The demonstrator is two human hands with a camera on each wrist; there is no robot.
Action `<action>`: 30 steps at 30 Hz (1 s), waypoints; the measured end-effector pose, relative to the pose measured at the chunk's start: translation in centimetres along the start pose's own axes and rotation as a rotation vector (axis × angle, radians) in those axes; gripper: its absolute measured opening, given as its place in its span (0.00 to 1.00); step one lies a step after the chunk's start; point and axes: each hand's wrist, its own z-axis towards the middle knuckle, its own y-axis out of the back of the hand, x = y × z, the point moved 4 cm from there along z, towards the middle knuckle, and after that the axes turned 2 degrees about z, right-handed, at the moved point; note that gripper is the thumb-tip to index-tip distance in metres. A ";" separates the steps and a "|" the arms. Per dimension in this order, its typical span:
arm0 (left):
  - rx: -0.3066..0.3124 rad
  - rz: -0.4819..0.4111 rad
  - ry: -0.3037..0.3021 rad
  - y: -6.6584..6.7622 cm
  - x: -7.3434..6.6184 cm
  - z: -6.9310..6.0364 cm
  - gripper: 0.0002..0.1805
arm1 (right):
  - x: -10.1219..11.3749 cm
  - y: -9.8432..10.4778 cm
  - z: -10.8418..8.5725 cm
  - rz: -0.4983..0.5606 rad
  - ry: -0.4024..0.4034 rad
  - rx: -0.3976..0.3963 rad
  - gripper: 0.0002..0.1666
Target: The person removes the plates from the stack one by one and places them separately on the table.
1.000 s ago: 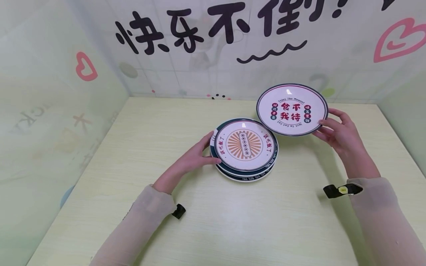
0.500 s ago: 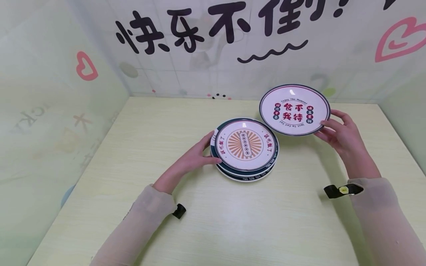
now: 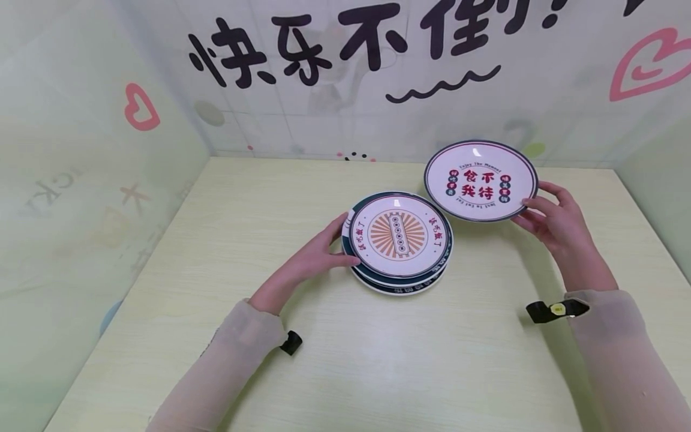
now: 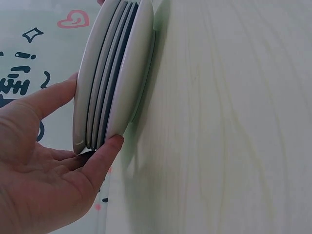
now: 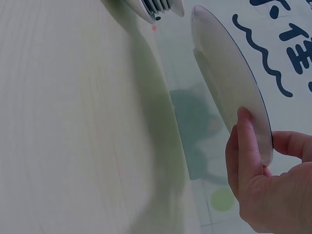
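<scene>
Two pale sleeves (image 3: pixel 607 342) were seen nearest, a small black fitting (image 3: pixel 558 309) noted at the right cuff, over a pale wood-grain tabletop (image 3: pixel 410 372).

A stack of plates (image 3: pixel 398 243) was gripped at its near-left rim by the left hand (image 3: pixel 315 255), thumb over the top plate, a fingertip under the lowest. Slightly farther off, a single plate (image 3: pixel 481 183) was pinched at its right edge by the right hand (image 3: pixel 561 222), thumb above, fingers beneath; it was held tilted, clear of the tabletop, just beside the stack's far-right side, a narrow gap shown in the right wrist view.

Handling, as judged: ceramic or similar, stiff, breakable, slick with glaze; the single plate light to moderate, the stack clearly heavier and liable to slide between layers. Rims are best taken, with the underside supported.

Looks: the single plate was white, dark-edged with a thin red inner ring, red characters at centre. The stack was topped by a smaller plate with an orange sunburst, dark green rims exposed below; the exact count could not be made out.

Farthest, a wall (image 3: pixel 302 129) was marked with bold black lettering (image 3: pixel 372 36).
</scene>
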 end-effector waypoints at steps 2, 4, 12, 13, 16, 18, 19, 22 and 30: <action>0.000 0.002 -0.003 0.0 0.1 0.1 0.57 | -0.1 0.1 0.1 0.013 -0.003 0.001 0.30; -0.001 0.002 -0.006 -0.1 0.2 0.1 0.57 | -0.2 0.2 0.2 0.033 -0.005 0.006 0.30; 0.000 -0.002 -0.002 -0.2 0.2 0.1 0.57 | -0.6 0.5 0.4 0.033 -0.003 0.014 0.32; -0.001 -0.003 -0.002 -0.2 0.2 0.1 0.57 | -0.6 0.5 0.4 0.027 -0.001 0.012 0.32; -0.003 -0.001 -0.004 -0.2 0.2 0.1 0.57 | -0.7 0.6 0.5 0.026 -0.002 0.008 0.32; -0.004 0.001 -0.003 -0.2 0.2 0.1 0.57 | -0.8 0.6 0.5 0.026 -0.005 0.006 0.31; -0.005 0.001 -0.001 -0.2 0.3 0.1 0.57 | -0.8 0.6 0.6 0.030 -0.006 0.007 0.30; -0.006 -0.001 0.003 -0.2 0.4 0.2 0.57 | -0.9 0.7 0.6 0.037 -0.009 0.006 0.29; -0.010 -0.005 0.009 -0.2 0.5 0.2 0.57 | -1.0 0.9 0.7 0.049 -0.006 0.007 0.30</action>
